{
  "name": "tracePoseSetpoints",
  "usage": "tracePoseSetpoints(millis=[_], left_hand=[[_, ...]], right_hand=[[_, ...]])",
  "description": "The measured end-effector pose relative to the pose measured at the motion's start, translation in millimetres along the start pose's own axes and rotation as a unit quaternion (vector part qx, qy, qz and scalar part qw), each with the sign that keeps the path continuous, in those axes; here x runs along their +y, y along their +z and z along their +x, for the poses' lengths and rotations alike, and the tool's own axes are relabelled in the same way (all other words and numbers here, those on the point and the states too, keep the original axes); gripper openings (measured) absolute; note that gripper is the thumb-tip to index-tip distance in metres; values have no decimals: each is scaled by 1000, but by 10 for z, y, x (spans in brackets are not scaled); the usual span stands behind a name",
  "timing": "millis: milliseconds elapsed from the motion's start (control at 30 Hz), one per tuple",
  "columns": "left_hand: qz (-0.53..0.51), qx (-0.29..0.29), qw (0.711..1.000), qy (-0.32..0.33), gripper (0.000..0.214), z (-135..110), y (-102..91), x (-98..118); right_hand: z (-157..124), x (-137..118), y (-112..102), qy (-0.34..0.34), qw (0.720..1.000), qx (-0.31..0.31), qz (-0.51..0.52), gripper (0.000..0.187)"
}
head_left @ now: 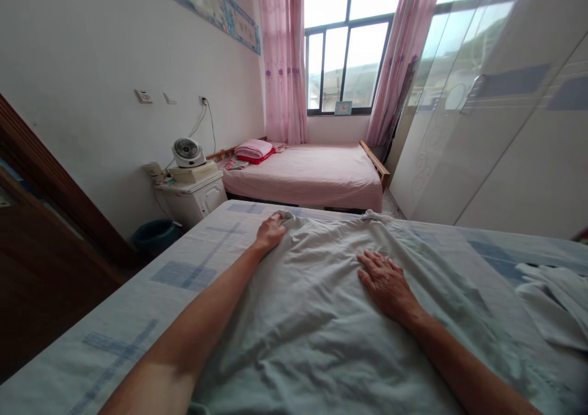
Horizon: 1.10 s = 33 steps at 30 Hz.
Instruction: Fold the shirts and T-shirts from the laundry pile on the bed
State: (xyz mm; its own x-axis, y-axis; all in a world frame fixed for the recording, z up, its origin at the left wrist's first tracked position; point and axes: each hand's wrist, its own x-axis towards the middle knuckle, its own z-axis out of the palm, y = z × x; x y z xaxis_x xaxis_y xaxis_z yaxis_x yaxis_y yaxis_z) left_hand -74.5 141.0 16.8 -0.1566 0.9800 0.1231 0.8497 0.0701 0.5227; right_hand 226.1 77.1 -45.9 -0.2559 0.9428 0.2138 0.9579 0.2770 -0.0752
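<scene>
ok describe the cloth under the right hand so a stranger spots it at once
Find the white sheet with blue blocks filling the foreground. Over its middle lies a wrinkled pale green cloth, the left hand at its far left corner and the right hand flat on it. It is plain and spread wide, unlike the patterned sheet beneath and the bunched white cloth to its right.

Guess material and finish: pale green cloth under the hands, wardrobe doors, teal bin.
Pale green cloth: thin, matte fabric, perhaps cotton; it creases softly.
Wardrobe doors: glossy, lacquered board or glass; they mirror the window.
Teal bin: probably plastic, judging by its even colour and smooth wall; shadow leaves it open.
</scene>
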Motion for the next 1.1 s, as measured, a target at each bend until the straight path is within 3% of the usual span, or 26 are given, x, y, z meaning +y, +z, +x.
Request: tracePoseSetpoints(millis=[67, 100, 167, 200, 267, 400, 500, 633, 733, 800, 867, 933, 967, 1100], left_hand=[[28, -8, 995, 100, 41, -252, 100, 171], [59, -30, 981, 182, 41, -403, 149, 243], [111, -79, 932, 336, 29, -706, 232, 349], [128, -95, 909, 384, 22, -837, 260, 382], [137, -88, 901, 403, 19, -1014, 285, 417], [118, 23, 935, 333, 21, -996, 252, 439], [131, 70, 936, 319, 27, -822, 259, 480], [184, -3, 932, 311, 36, -691, 394, 568], [187, -55, 937, 290, 23, -645, 466, 609], [144, -51, 955, 255, 19, -547, 413, 590], [44, -6, 982, 185, 19, -355, 261, 511], [-98, 57, 991, 67, 17, -93, 47, 364], [-183, 85, 979, -8, 17, 42, -64, 268], [-252, 146, 945, -148, 31, 389, -363, -174]], right_hand=[[3, -6, -7, -3, 1000, 5, 2, 47], [3, -8, -4, -4, 1000, 9, 2, 47], [0, -9, 5, -6, 1000, 16, 2, 46], [-2, -9, 9, -8, 1000, 17, 3, 46], [-8, -8, 11, -9, 1000, 16, 5, 46], [-14, -9, 1, -7, 1000, 13, 12, 46], [-13, -12, -2, -6, 1000, 14, 15, 46], [-12, -13, 3, -5, 1000, 22, 19, 45], [-14, -8, 3, -4, 999, 22, 23, 45], [-15, -4, -2, -5, 1000, 18, 26, 46], [-16, -3, -8, -5, 1000, 14, 26, 46], [-17, -3, -12, -6, 1000, 14, 26, 46], [-17, -4, -13, -6, 1000, 15, 24, 46], [-16, -4, -7, -4, 1000, 19, 21, 46]])
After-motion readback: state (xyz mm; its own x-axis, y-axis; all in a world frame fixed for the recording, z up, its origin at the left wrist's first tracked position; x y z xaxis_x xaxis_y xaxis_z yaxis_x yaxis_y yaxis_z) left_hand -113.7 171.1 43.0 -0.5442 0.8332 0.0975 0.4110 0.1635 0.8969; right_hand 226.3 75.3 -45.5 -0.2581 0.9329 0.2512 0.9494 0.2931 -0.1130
